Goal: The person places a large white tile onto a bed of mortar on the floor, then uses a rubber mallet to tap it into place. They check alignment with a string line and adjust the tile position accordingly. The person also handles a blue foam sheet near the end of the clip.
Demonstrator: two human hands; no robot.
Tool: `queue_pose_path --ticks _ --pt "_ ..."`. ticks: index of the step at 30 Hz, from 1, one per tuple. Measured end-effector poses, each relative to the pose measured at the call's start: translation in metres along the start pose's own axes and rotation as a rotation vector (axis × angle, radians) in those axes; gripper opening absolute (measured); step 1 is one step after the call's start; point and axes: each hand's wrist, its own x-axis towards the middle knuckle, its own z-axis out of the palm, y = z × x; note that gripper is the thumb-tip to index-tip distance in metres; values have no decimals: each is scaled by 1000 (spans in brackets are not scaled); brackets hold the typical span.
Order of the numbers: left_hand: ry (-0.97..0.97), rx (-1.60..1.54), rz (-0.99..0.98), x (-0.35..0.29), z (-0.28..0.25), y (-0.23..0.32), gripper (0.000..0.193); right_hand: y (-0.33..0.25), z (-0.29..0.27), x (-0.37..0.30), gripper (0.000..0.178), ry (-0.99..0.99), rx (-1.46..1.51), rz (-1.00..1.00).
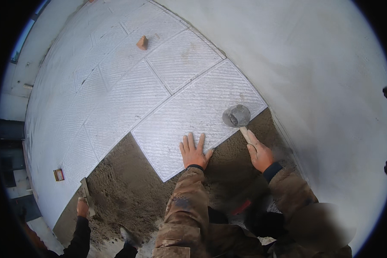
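Note:
My left hand (194, 151) lies flat with spread fingers on the near edge of a pale, ribbed paving slab (202, 105). Wrapped round the light handle of a rubber mallet (237, 116) is my right hand (260, 152). The mallet's grey, dusty head is over the slab near its right-hand part; whether it touches the surface I cannot tell. The slab's far edge runs along the laid slabs, and its near corner sticks out over brown, damp mortar (124, 180).
Laid slabs (120, 84) stretch away to the far left, with a broken brick piece (142, 42) and a small reddish box (59, 174) on them. A plastered wall (322, 86) rises on the right. At lower left a co-worker's hand (82, 207) holds a trowel (88, 198) at the mortar.

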Motion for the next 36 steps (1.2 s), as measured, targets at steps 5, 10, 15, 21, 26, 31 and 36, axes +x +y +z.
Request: queue_pose_path --ticks 5,10,15,21,26,31,36 --pt "-20 28 7 -1 6 1 80 -1 3 -3 52 -125 6 226" --pt "-8 23 17 -1 3 1 80 -10 -4 1 55 -134 9 129" --pt "-12 19 12 -1 5 1 80 -20 -7 -1 56 -160 5 217" --pt "18 16 40 0 3 2 80 -17 -3 7 56 -118 20 175" --pt "21 17 26 -1 4 2 78 -11 8 -3 57 -135 -2 238" --pt "-4 12 12 0 4 1 79 -13 5 1 55 -64 24 114" --pt "-10 14 8 -1 4 2 79 -15 -1 -1 55 -138 32 204"
